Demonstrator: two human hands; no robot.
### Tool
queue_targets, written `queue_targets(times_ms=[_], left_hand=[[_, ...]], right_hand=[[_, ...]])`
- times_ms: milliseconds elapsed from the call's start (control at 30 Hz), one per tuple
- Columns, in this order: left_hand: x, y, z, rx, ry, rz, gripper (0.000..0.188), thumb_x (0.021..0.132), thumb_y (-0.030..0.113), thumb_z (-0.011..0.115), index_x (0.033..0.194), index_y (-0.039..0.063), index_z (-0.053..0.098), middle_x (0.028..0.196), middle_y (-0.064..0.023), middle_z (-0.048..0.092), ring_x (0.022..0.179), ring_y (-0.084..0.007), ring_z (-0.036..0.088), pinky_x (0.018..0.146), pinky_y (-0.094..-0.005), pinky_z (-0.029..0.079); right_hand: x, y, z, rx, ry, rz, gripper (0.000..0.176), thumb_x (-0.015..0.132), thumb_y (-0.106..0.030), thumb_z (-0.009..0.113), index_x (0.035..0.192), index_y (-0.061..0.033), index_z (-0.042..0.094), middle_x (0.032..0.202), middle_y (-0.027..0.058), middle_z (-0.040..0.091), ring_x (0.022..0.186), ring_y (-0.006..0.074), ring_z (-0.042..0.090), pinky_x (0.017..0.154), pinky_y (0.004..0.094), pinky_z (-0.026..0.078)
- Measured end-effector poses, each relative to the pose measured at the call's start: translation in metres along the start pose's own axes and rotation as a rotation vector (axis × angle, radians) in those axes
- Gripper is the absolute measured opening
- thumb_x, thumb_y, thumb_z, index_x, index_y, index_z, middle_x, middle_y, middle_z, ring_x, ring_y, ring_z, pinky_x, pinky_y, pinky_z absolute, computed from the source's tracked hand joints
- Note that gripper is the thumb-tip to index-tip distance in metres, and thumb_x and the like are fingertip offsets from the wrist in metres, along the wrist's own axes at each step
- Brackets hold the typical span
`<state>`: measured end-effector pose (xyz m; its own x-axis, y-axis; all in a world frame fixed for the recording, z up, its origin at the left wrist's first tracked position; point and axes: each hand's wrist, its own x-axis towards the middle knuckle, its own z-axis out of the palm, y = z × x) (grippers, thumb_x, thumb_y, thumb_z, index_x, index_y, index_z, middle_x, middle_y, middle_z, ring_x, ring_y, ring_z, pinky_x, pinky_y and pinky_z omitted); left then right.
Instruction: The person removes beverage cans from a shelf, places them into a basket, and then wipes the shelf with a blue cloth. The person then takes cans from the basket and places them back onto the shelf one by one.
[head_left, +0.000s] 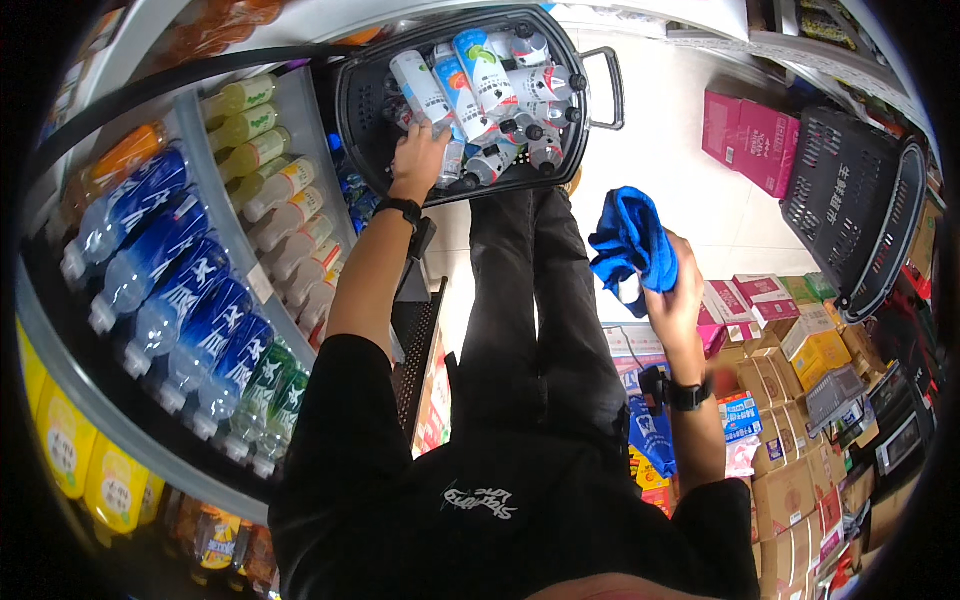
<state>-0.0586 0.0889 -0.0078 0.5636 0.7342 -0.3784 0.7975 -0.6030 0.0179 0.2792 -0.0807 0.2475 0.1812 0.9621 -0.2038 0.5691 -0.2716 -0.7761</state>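
Observation:
My left hand (421, 156) reaches into a black plastic shopping basket (365, 142) and touches the bottles at its near left side. Its fingertips are partly hidden among them, so a firm grip cannot be made out. Inside the basket lie several clear bottles with black caps (546, 151) and several labelled bottles, among them a white one (420, 86) and one with a lime picture (484, 71). My right hand (677, 281) holds a crumpled blue cloth (634, 236) above the floor, to the right of my legs.
Curved shelves (232, 225) at my left carry rows of blue-labelled bottles (161, 292) and pale drinks (281, 217). A dark basket (840, 187) stands at the right by a magenta carton (750, 139). Stacked cardboard boxes (784, 442) fill the lower right. Pale tiles (645, 142) cover the floor.

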Motion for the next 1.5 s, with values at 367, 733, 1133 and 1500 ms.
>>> queue_targets(times_ms=[367, 733, 1133, 1500], left_hand=[[0.043, -0.017, 0.013, 0.124, 0.015, 0.481, 0.014, 0.083, 0.017, 0.06, 0.092, 0.014, 0.069, 0.114, -0.0033, 0.058, 0.112, -0.024, 0.052, 0.091, -0.0371, 0.049], [0.014, -0.059, -0.11, -0.598, 0.253, -0.066, 0.034, 0.09, 0.016, 0.067, 0.118, 0.005, 0.052, 0.12, -0.023, 0.048, 0.104, -0.0468, 0.057, 0.087, -0.0508, 0.05], [-0.14, -0.016, -0.434, -0.386, 0.466, 0.12, 0.032, 0.091, 0.024, 0.067, 0.112, 0.003, 0.054, 0.105, -0.0167, 0.058, 0.092, -0.0407, 0.063, 0.074, -0.0481, 0.052], [-0.226, 0.042, -0.67, -0.503, 0.991, 0.291, 0.023, 0.088, 0.025, 0.071, 0.093, 0.005, 0.06, 0.073, -0.0077, 0.061, 0.051, -0.0154, 0.053, 0.049, -0.0277, 0.042]], right_hand=[[-0.007, 0.008, 0.011, -0.049, 0.022, 0.029, 0.051, 0.078, 0.002, 0.068, 0.127, 0.0021, 0.051, 0.117, 0.0227, 0.063, 0.103, 0.0342, 0.066, 0.091, 0.0393, 0.051], [0.013, -0.043, -0.012, 0.048, 0.081, -0.071, 0.049, 0.079, 0.002, 0.065, 0.126, 0.003, 0.052, 0.119, 0.0222, 0.062, 0.106, 0.0343, 0.064, 0.093, 0.0387, 0.05], [0.038, -0.162, -0.092, 0.301, 0.184, -0.318, 0.055, 0.083, -0.007, 0.074, 0.133, -0.0013, 0.051, 0.12, 0.0188, 0.063, 0.111, 0.0278, 0.064, 0.095, 0.0374, 0.049], [0.046, -0.325, -0.153, 0.788, 0.059, -0.779, 0.057, 0.086, -0.006, 0.072, 0.136, 0.0024, 0.047, 0.125, 0.0131, 0.06, 0.116, 0.0192, 0.057, 0.102, 0.0347, 0.043]])
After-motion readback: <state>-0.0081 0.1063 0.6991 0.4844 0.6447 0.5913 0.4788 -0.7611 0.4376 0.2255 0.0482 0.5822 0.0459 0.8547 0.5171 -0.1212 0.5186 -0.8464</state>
